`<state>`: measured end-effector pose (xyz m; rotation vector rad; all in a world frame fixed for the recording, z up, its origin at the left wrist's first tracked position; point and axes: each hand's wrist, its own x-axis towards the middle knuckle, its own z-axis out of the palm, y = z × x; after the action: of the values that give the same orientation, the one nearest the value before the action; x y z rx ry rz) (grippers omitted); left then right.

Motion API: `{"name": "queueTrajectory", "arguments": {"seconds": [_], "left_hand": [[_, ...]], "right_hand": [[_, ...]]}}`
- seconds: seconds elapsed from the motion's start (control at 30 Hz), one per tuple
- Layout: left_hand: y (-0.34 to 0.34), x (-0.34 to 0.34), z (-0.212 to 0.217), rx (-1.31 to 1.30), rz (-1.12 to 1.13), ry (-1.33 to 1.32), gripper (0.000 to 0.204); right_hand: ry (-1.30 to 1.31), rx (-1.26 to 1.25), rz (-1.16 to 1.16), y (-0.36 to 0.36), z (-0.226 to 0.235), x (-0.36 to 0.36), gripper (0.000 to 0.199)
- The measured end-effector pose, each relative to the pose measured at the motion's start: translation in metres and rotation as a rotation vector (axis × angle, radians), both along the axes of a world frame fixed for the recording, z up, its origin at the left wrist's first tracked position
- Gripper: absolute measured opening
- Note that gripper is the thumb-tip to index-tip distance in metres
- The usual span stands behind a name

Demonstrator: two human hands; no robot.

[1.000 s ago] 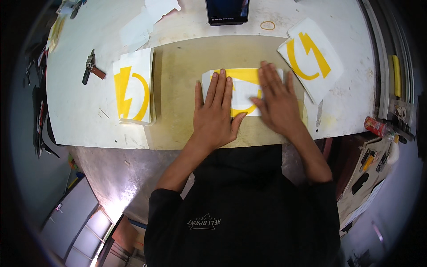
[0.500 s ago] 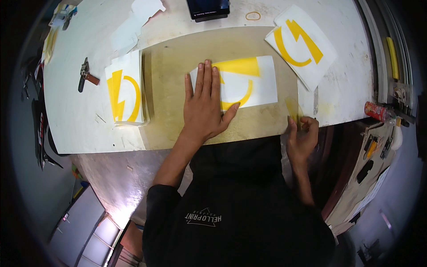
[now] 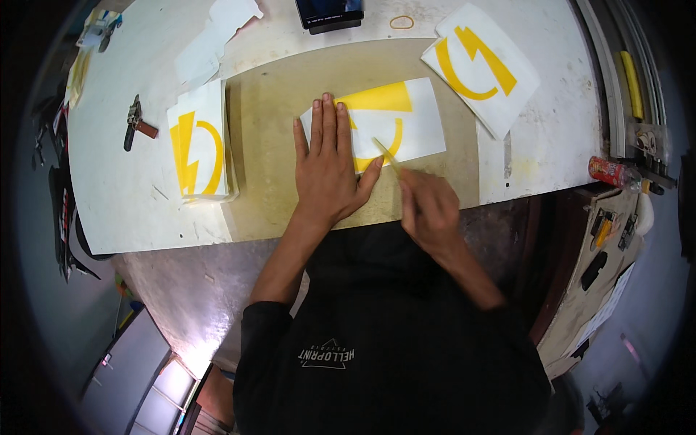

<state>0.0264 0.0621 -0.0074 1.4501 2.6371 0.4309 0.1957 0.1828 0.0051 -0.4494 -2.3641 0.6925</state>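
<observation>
A white sheet with a yellow printed design (image 3: 424,130) lies on the tan mat (image 3: 275,94) in front of me. My left hand (image 3: 326,167) rests flat on its left part, fingers stretched out and thumb spread toward the lower edge. That hand hides part of the design. Over the middle of the sheet, my right hand (image 3: 435,206) grips a thin, flat yellow scraper (image 3: 386,154), seen nearly edge-on. The scraper's tip points up and left, over or on the sheet; whether it touches, I cannot tell.
To the left stands a stack of similar sheets (image 3: 199,141), beside a small dark tool with a brown part (image 3: 138,123). More printed sheets (image 3: 482,69) lie at the far right. A phone-like screen (image 3: 330,13) and a rubber band (image 3: 402,22) are at the back; a red bottle (image 3: 612,172) is by the right edge.
My right hand has moved left from the mat's right edge, bringing the yellow scraper to the sheet. My left hand stays flat on the sheet. The whole view has shifted slightly.
</observation>
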Motion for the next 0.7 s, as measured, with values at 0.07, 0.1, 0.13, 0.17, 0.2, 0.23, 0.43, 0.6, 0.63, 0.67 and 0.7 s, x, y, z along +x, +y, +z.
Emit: {"name": "queueTrajectory", "arguments": {"seconds": [0.07, 0.1, 0.13, 0.17, 0.2, 0.23, 0.43, 0.6, 0.63, 0.67, 0.7], "left_hand": [[-0.001, 0.000, -0.001, -0.001, 0.001, -0.004, 0.094], [-0.002, 0.001, 0.000, -0.001, 0.004, -0.006, 0.095], [-0.002, 0.001, 0.001, -0.002, 0.008, -0.008, 0.095], [-0.002, 0.001, 0.001, -0.004, 0.005, -0.007, 0.095], [-0.003, 0.001, 0.002, -0.008, 0.008, -0.006, 0.095], [-0.003, 0.002, 0.002, -0.011, 0.011, -0.005, 0.096], [0.001, 0.000, -0.001, 0.054, 0.008, 0.014, 0.096], [0.000, 0.002, 0.001, 0.052, 0.045, 0.046, 0.095], [0.000, 0.006, 0.006, 0.054, 0.071, 0.060, 0.095], [-0.001, 0.011, 0.011, 0.052, 0.098, 0.078, 0.095], [-0.005, 0.019, 0.018, 0.029, 0.100, 0.050, 0.095]], "right_hand": [[-0.075, 0.056, 0.079, 0.007, -0.002, -0.005, 0.025], [-0.036, 0.016, 0.014, 0.019, -0.007, -0.004, 0.026], [-0.044, 0.008, -0.093, 0.030, -0.007, -0.003, 0.025], [-0.050, -0.001, -0.205, 0.041, -0.004, -0.003, 0.025], [-0.056, -0.010, -0.317, 0.048, -0.003, -0.006, 0.025], [-0.017, -0.075, -0.248, 0.044, -0.014, -0.012, 0.032], [-0.050, 0.131, 0.119, 0.032, -0.016, -0.056, 0.035], [0.034, 0.083, -0.143, 0.072, 0.000, -0.058, 0.028], [0.075, 0.078, -0.121, 0.069, 0.003, -0.056, 0.027], [0.081, 0.056, -0.109, 0.066, 0.005, -0.053, 0.027], [0.083, 0.028, -0.096, 0.060, 0.006, -0.048, 0.027]]}}
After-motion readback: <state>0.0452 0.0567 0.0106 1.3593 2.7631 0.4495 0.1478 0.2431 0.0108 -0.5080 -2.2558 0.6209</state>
